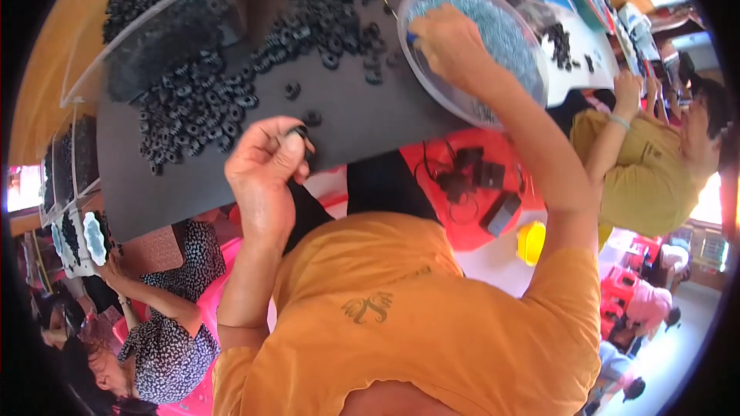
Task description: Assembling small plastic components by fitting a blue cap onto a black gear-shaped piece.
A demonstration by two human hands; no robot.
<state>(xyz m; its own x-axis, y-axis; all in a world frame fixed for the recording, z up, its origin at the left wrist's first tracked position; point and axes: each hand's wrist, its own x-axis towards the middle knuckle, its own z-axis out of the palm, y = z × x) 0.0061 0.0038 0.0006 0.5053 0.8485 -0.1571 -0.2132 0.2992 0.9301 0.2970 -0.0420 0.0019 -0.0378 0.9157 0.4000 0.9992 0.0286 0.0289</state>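
My left hand (266, 162) is closed near the front edge of the dark table, thumb and fingers pinching a small black ring-shaped part (307, 146). Another black ring (311, 118) lies on the table just beyond its fingertips. Off to the right, my right hand (447, 37) reaches over a round clear plastic basin (420, 77). Small shiny pale-blue pieces (501, 38) fill much of the basin. The right fingers are curled; a bit of blue shows at them, but what they hold is partly hidden.
Many loose black rings (200, 108) spread over the dark table (347, 92). A clear bin (146, 38) of them stands far left. A red stool (455, 223) with black cables and boxes is below the basin. Other people sit working at both sides.
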